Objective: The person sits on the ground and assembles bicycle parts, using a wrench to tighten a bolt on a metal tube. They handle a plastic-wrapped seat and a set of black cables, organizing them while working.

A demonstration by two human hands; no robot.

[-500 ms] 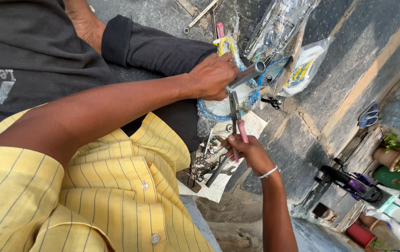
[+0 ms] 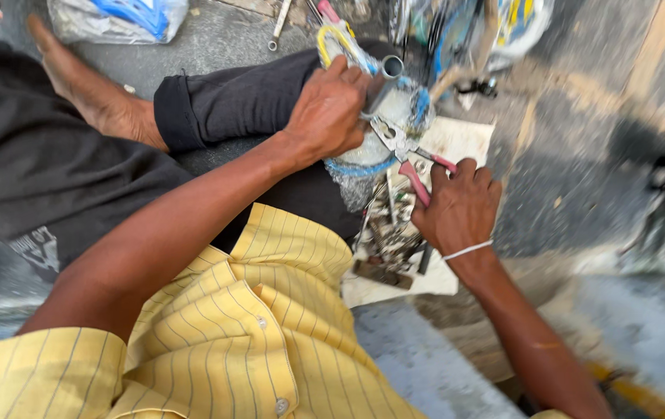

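Left hand [image 2: 328,112] clenched round short grey metal pipe [image 2: 386,75], held over black-trousered knee [image 2: 231,101]. Right hand [image 2: 459,208] grasping red-handled steel pliers [image 2: 408,151], jaws at pipe's lower end. Below: white paper sheet [image 2: 464,140] on grey concrete floor [image 2: 580,155], loose metal parts [image 2: 386,237] heaped on it.
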